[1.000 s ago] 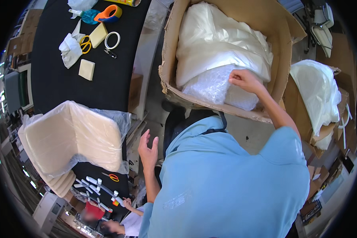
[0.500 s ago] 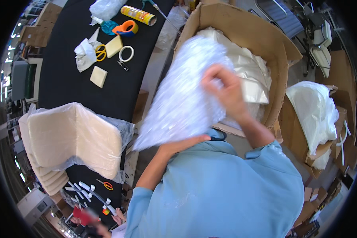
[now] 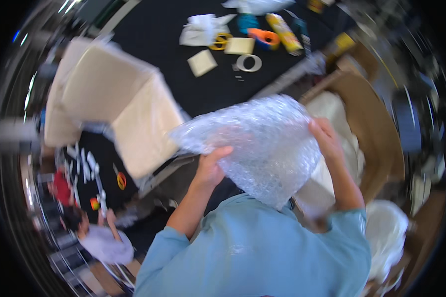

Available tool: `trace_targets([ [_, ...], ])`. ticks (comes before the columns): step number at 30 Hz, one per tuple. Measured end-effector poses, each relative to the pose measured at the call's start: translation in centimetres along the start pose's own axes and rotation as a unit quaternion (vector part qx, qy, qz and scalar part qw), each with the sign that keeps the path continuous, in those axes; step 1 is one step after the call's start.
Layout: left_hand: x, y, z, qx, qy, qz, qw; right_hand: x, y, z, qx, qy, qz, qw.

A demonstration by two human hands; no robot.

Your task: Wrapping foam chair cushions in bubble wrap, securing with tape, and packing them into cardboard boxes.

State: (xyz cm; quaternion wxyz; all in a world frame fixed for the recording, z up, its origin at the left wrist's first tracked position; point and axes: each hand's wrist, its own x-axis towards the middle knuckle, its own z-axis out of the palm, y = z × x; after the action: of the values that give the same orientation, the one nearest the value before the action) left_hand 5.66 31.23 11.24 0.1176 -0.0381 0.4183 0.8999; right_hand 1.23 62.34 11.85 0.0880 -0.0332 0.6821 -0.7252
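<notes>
Head view: left grip (image 3: 211, 168) clamped on the bubble wrap (image 3: 267, 143) near its left end, right grip (image 3: 328, 139) clamped at its right edge, held up between black tabletop (image 3: 218, 94) and cardboard box (image 3: 379, 133)!

I count one piece of bubble wrap (image 3: 267, 141) and one open carton (image 3: 379, 128) of white wrapping. The black tabletop (image 3: 178, 84) carries two pale square blocks, a nearer block (image 3: 202, 63) and a farther block (image 3: 240, 45), one white ring-shaped roll (image 3: 241, 63), one orange-and-blue tape dispenser (image 3: 258, 35), one yellow can (image 3: 284, 33), one teal bottle (image 3: 247, 23) and one crumpled white wad (image 3: 199, 30). There are two pairs of scissors: a yellow-handled pair (image 3: 224, 36) and an orange-handled pair (image 3: 121, 180). I see two other people, one red-topped person (image 3: 61, 189), one pale-topped person (image 3: 106, 245). The white tubes (image 3: 91, 161) are too blurred to number.
</notes>
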Motion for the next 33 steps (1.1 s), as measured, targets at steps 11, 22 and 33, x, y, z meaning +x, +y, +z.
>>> trace_targets([
  [11,-5.7,0.3,-2.3,0.333,0.142,0.219,0.906,4.1,-3.5,7.6,-0.106,0.072,-0.155,0.98],
  [22,-11.1,2.8,-10.3,0.346,0.174,0.141,0.911,0.2,3.0,25.1,-0.109,-0.354,0.183,0.911],
  [33,-17.2,9.1,-26.3,-0.121,0.423,0.156,0.884,7.3,-7.5,30.4,-0.213,-0.159,-0.091,0.96],
])
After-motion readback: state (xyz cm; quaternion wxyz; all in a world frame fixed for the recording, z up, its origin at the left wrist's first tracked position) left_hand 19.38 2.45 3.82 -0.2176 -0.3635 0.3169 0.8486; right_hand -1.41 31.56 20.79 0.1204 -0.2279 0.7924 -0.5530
